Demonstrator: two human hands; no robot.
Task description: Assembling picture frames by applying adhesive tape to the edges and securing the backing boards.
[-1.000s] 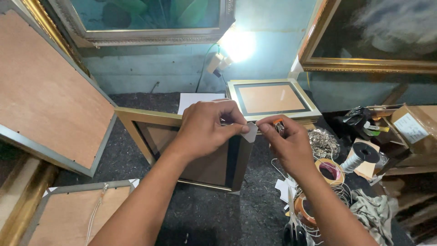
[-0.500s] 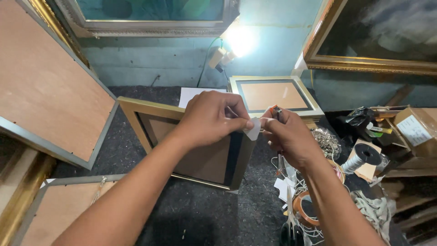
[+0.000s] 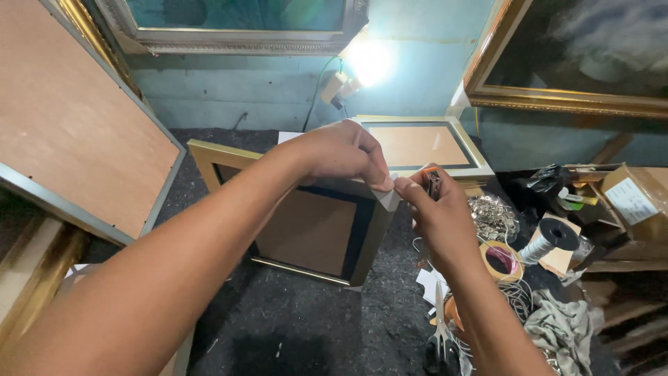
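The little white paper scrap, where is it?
In the head view, the small white paper scrap sits mid-picture, pinched between the left hand and right hand, above the gold-edged picture frame.

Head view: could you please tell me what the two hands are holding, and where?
Both hands pinch a small white paper piece: left hand at its top edge, right hand at its right side, over the gold picture frame's corner.

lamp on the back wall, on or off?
On. The lamp glares bright white and throws a pale glow over the blue wall around it, just above the small frame.
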